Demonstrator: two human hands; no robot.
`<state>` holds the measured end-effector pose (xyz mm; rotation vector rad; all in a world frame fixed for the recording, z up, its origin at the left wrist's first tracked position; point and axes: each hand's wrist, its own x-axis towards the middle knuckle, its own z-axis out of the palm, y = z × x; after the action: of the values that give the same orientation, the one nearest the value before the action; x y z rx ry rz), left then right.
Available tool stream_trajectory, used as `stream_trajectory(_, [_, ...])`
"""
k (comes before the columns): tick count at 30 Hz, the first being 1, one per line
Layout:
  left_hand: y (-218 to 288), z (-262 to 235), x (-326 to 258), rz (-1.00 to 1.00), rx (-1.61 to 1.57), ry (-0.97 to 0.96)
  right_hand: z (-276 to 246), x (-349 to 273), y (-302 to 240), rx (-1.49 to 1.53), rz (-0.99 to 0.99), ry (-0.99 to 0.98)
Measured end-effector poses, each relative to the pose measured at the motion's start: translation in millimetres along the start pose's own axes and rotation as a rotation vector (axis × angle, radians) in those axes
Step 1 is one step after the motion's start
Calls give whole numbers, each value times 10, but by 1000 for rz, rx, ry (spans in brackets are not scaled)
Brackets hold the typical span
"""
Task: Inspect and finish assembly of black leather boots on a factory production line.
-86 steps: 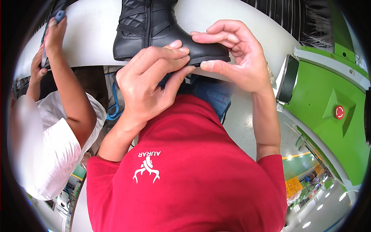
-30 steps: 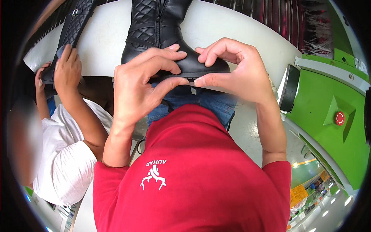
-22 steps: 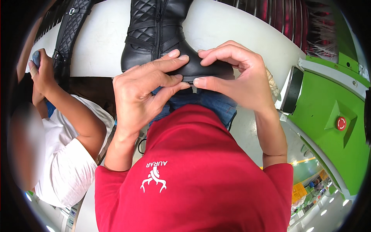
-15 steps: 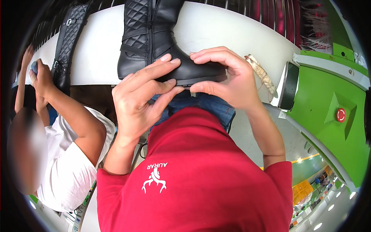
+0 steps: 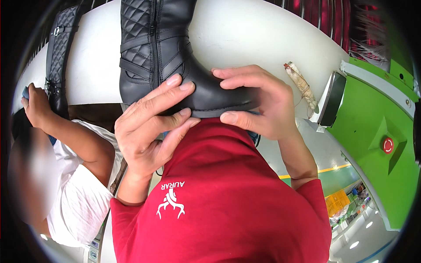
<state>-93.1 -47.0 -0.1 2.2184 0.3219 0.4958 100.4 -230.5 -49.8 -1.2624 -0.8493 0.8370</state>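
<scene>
Both hands clasp the black boot point(image 5: 175, 65) at its foot: left hand point(image 5: 151, 127) curled around the heel side, right hand point(image 5: 258, 103) wrapped over the toe. Boot lies on the white table point(image 5: 245, 39), shaft pointing away.
</scene>
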Motion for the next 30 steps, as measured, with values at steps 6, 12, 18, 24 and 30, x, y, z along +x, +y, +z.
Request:
stream_trajectory(6, [-18, -52, -9, -40, -61, -62, 5, -6, -83, -115, 30, 12])
stream_trajectory(12, [-14, -18, 42, 12, 19, -14, -267, 94, 202, 159, -33, -170])
stream_trajectory(18, [-6, -8, 5, 19, 5, 11, -313, 92, 98, 55, 1, -241])
stream_trajectory(24, [38, -73, -33, 43, 186, 57, -155, -26, -41, 10, 29, -81])
stream_trajectory(30, [-23, -5, -182, 66, 199, 148, 163, -18, -292, -610, -322, 5])
